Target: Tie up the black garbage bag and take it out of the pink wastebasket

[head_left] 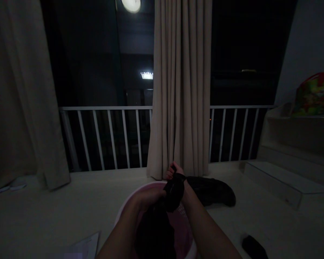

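A limp black bundle [155, 230], cloth or thin plastic, hangs from my hands over a pink basket [124, 201] with a perforated wall. The light is too dim to tell its kind. My left hand [152, 198] is closed on its upper part, with the fingertips partly hidden. Farther forward, my right hand [175, 171] has its fingers curled round the top end, and a black strip wraps over the wrist. The bundle covers much of the basket's inside. Just behind and right of the basket, a long, slightly shiny black heap [212, 191] lies on the floor.
A small dark object [253, 246] lies on the floor at right, and a pale sheet [89, 244] at lower left. Ahead are a beige curtain [180, 90] and a white railing [105, 108]. Low white shelving [288, 181] at right bears a colourful bag [315, 95].
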`<state>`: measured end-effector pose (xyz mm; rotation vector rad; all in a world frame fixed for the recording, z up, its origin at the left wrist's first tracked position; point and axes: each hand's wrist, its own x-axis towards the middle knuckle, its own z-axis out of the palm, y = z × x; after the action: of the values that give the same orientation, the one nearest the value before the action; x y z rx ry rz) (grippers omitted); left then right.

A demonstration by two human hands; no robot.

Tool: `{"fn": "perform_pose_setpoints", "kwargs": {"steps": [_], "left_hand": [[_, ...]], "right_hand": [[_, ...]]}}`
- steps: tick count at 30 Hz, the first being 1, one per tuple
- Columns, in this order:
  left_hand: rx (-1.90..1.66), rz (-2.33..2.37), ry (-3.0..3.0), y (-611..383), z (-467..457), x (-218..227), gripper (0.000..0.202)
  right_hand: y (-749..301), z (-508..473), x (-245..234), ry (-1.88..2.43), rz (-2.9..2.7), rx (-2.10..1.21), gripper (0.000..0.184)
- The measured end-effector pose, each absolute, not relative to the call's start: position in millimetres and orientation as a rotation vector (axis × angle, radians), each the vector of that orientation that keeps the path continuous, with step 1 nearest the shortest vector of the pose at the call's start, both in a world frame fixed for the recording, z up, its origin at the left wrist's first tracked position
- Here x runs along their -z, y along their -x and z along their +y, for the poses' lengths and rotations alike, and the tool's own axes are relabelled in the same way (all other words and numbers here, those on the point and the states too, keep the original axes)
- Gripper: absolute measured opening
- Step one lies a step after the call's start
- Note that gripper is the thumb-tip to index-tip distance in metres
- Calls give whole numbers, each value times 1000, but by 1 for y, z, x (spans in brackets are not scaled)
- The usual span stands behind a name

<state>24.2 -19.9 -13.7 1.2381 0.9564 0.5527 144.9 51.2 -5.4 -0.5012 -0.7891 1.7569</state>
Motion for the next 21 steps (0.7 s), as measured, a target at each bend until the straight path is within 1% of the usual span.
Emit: {"fn": "perform_pose_setpoints", "kwargs": {"steps": [4,7,9,12,15,17,19,21], "left_hand": [[-482,981,-1218,-25,-21,12,18],[-462,921,-1248,-24,-23,11,25],[-517,881,-1272,-23,-22,10,31],[-740,936,-1268,-23,-17,11,30],[-1100,1119,-1143,-20,-6,13,25],[-1316,1197,-1043,-17,3,15,24],[-1455,1215,-955,-13,9,15,25],[-1531,1230,-886,-9,12,13,27]], "right_hand": [[-147,51,4,493,-569,-1761,32],[-144,45,1,460,-591,-1730,34],[-141,42,1,467,-617,-1686,32],[-138,42,3,540,-573,-1628,31],[-136,46,8,602,-562,-1514,21],[-135,48,9,673,-602,-1443,19],[-133,48,8,738,-668,-1442,22],[-131,46,7,741,-754,-1493,30]]}}
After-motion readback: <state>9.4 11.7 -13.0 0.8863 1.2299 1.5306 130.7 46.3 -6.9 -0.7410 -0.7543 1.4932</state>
